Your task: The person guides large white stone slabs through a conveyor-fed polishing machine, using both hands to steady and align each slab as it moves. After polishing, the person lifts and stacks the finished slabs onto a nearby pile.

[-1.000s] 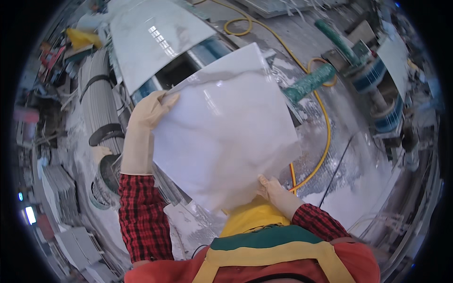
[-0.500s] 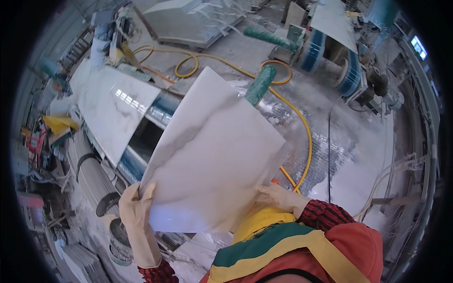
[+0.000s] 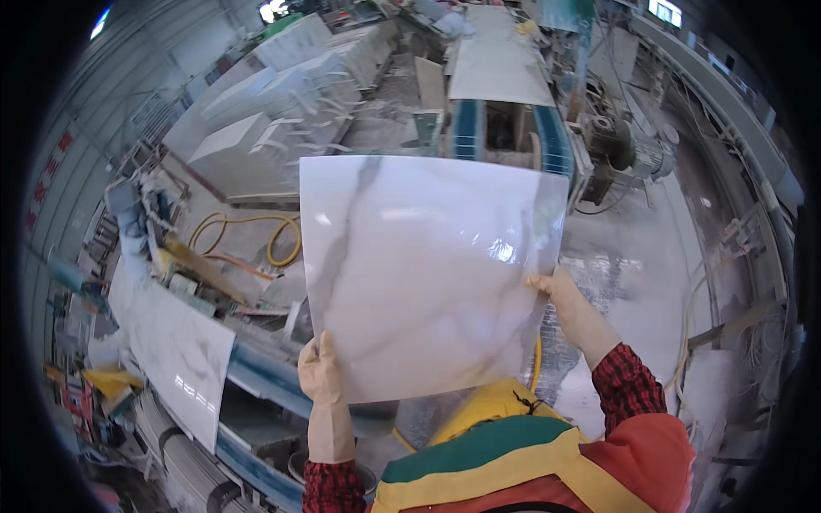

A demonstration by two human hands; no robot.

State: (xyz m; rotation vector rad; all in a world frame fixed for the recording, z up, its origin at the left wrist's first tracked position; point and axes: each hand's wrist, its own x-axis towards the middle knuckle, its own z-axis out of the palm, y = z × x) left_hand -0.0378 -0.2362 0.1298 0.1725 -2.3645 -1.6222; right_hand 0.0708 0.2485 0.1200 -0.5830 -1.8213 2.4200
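A glossy white tile (image 3: 428,274) with grey veins is held up in front of me, its face catching light reflections. My left hand (image 3: 321,376), in a cream rubber glove, is closed on its lower left edge with the thumb on the face. My right hand (image 3: 558,295), gloved the same way, grips the right edge about halfway down. The fingers behind the tile are hidden on both sides. Beyond the tile's top edge is a conveyor with blue belts (image 3: 466,128), carrying another pale tile (image 3: 500,64).
To the left, a veined tile (image 3: 175,350) lies on another blue-belted conveyor (image 3: 265,376). A yellow hose (image 3: 224,217) loops on the floor. Wrapped white stacks (image 3: 231,158) stand at the far left. A motor (image 3: 646,158) sits beside the far conveyor, on the right.
The tile has turned from slanted to nearly square in front of me. My right hand has moved up and right with it; my view has swung toward the far conveyor.
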